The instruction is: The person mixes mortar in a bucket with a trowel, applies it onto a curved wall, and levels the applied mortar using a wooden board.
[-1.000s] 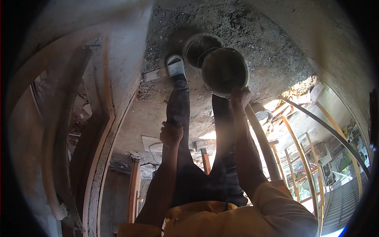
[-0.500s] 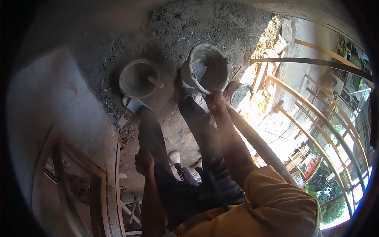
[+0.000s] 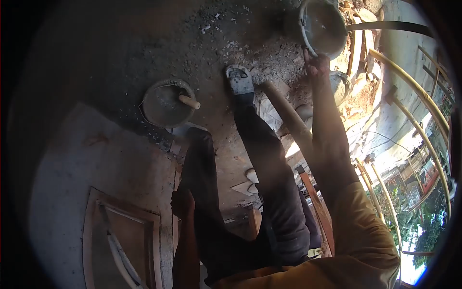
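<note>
My right hand [image 3: 317,66] is closed on the near rim of a grey mortar-stained bucket [image 3: 323,29] at the upper right, held at arm's length. The bucket's wire handle hangs at its side. My left hand [image 3: 183,203] is a dark fist beside my left thigh; whatever it may hold is hidden. A second bucket [image 3: 166,108] stands on the floor in front of my left foot. Out of it sticks the wooden handle [image 3: 189,101] of a tool whose other end I cannot make out.
A third, smaller bucket [image 3: 340,86] sits below my right hand, near sunlit rubble [image 3: 368,72]. A pole [image 3: 288,113] slants beside my right leg. Bamboo poles [image 3: 414,91] stand at right. A wall [image 3: 91,159] with a wooden frame [image 3: 156,241] is at left. Debris dots the floor [image 3: 216,43].
My right hand has moved the held bucket to the right, away from my right foot, which now shows fully. My left hand stays closed by my thigh. The camera view has shifted.
</note>
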